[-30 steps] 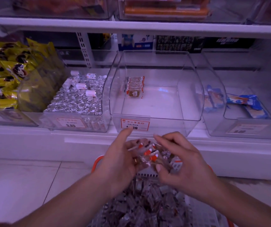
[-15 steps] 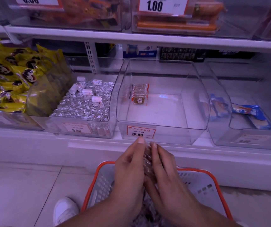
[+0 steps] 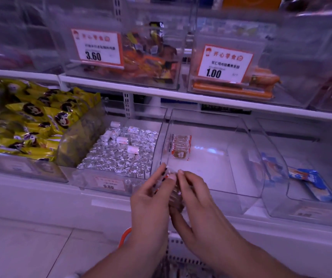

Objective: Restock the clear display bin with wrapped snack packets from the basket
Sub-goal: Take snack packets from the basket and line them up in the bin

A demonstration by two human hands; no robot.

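Two hands meet at lower centre of the frame, pressed together around a stack of packets (image 3: 172,189). The left hand (image 3: 151,199) has its fingers mostly straight along the left side of the stack, and the right hand (image 3: 195,197) curls its fingers over the right side, so the stack is sandwiched between them. It's right at the front lip of the clear bin (image 3: 249,157) in the middle of the frame, maybe just touching the rim, hard to tell from this angle.

Inside the bin there's a short row of packets (image 3: 181,145) with red-and-white ends standing against the left wall near the back. The basket (image 3: 126,235) is at the bottom of the frame, mostly hidden by the arms, only a bit of orange rim and white mesh showing.

Left of the bin is a bin of silver sweets (image 3: 121,153), and further left yellow bags (image 3: 30,121). Right of it, blue packs (image 3: 309,181) in another clear bin. Upper shelf has price tags reading 3.60 (image 3: 97,48) and 1.00 (image 3: 224,64).
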